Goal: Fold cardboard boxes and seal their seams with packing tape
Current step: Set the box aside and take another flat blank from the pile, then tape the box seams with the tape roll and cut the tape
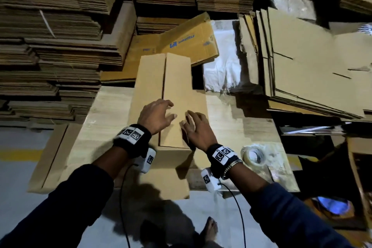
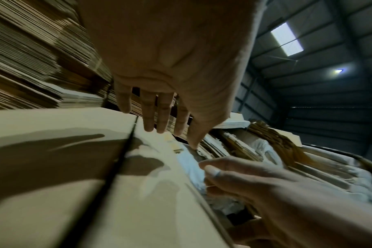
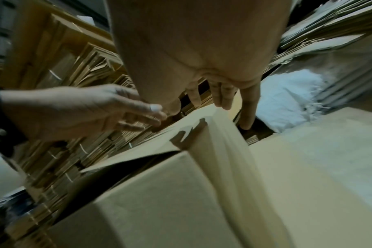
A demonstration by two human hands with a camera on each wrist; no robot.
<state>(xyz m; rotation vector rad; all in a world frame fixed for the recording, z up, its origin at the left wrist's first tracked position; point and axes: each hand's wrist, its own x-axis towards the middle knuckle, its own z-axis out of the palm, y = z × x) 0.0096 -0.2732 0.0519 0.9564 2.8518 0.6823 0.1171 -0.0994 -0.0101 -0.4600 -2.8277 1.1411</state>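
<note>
A plain brown cardboard box (image 1: 175,78) lies on the wooden table (image 1: 108,119), its two long flaps meeting at a dark centre seam (image 2: 125,151). My left hand (image 1: 161,112) hovers over the seam with fingers spread and straight (image 2: 159,117), holding nothing. My right hand (image 1: 193,125) is over the right flap, fingers extended (image 3: 221,97) near its outer edge. In the right wrist view that flap (image 3: 219,151) stands slightly raised above the box body. A roll of clear packing tape (image 1: 254,156) lies flat on the table to the right of my right wrist.
Tall stacks of flattened cartons (image 1: 50,46) wall in the left and back. More flat sheets (image 1: 312,66) lean at the right. A printed flat carton (image 1: 181,40) and a white sack (image 1: 223,62) lie behind the box. My bare foot (image 1: 210,229) is on the grey floor.
</note>
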